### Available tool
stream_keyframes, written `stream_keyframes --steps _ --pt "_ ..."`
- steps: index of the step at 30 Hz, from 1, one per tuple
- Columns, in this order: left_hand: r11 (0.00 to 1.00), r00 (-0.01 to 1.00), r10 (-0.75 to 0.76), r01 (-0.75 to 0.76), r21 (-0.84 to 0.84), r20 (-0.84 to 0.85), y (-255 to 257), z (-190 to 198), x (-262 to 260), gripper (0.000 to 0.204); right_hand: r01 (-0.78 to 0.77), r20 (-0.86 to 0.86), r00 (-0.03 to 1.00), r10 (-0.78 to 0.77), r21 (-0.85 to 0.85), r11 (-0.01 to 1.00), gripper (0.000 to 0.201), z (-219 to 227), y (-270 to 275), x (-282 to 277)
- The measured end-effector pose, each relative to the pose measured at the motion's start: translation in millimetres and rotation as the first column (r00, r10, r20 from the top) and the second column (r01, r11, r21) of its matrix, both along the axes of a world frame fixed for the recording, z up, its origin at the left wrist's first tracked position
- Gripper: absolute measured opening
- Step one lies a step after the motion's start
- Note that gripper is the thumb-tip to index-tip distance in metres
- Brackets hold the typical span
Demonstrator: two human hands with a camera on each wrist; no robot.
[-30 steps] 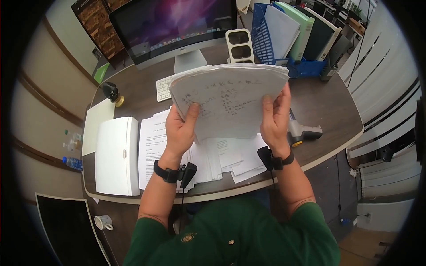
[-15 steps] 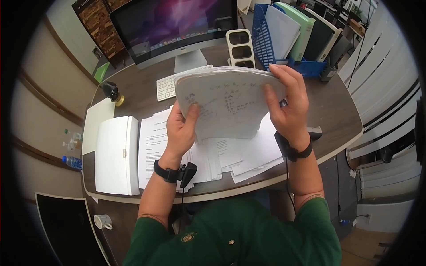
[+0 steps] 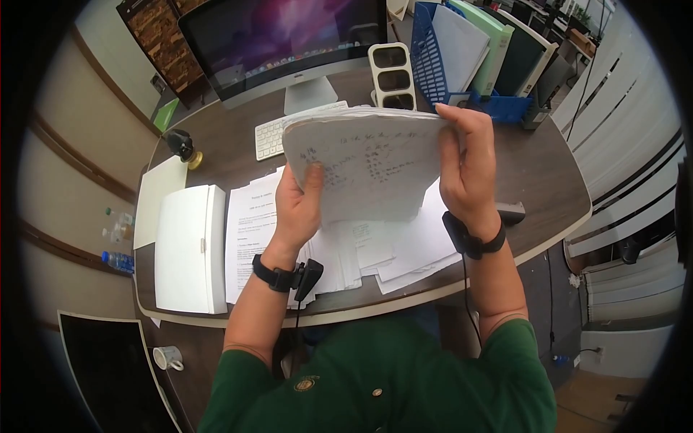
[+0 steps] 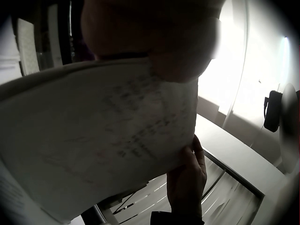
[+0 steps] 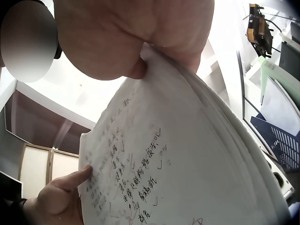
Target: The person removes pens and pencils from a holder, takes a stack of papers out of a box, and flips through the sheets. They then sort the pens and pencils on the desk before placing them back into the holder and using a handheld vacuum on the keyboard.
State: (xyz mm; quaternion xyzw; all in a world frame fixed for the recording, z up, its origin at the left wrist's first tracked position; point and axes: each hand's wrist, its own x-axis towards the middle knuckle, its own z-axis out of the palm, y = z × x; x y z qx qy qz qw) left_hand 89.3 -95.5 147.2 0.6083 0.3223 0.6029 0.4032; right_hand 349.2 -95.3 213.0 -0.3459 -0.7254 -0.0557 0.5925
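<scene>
A stack of white sheets with handwriting (image 3: 368,166) is held up above the desk, tilted toward the person. The left hand (image 3: 297,206) grips its left edge, thumb on the written face and the other fingers behind. At the upper right corner the right hand (image 3: 469,166) pinches the stack between thumb and fingers. In the right wrist view the layered edges of the stack (image 5: 187,136) fan slightly below the right palm (image 5: 136,33). Loose papers (image 3: 404,263) and a printed page (image 3: 249,231) lie on the desk beneath.
A white box file (image 3: 189,249) lies left of the papers. Behind the stack are a keyboard (image 3: 271,141), a monitor (image 3: 289,36) and a cream three-slot holder (image 3: 393,79). A blue file rack (image 3: 505,108) stands at the back right, and a grey handheld device (image 3: 511,212) lies beside the right wrist.
The right hand has moved up from the stack's right side to its upper right corner and changed its hold there. The left hand keeps its grip, and the stack has shifted slightly.
</scene>
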Motion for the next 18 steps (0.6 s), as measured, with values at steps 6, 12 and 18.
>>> stream_keyframes --steps 6,12,18 --pt "0.993 0.996 0.084 -0.081 0.084 -0.037 9.9 -6.4 -4.1 0.045 -0.007 -0.001 1.0 0.007 -0.01 1.0 0.035 0.1 0.1 -0.9" --pt "0.989 0.999 -0.027 0.021 0.143 0.036 33.6 9.4 -28.7 0.076 -0.017 -0.014 1.0 0.016 -0.03 0.999 0.032 0.4 -2.1 1.0" --pt "0.986 0.974 -0.155 0.144 0.08 0.162 34.6 8.7 -9.1 0.079 -0.049 -0.042 0.998 0.048 -0.04 0.998 0.031 1.6 -1.1 -2.5"
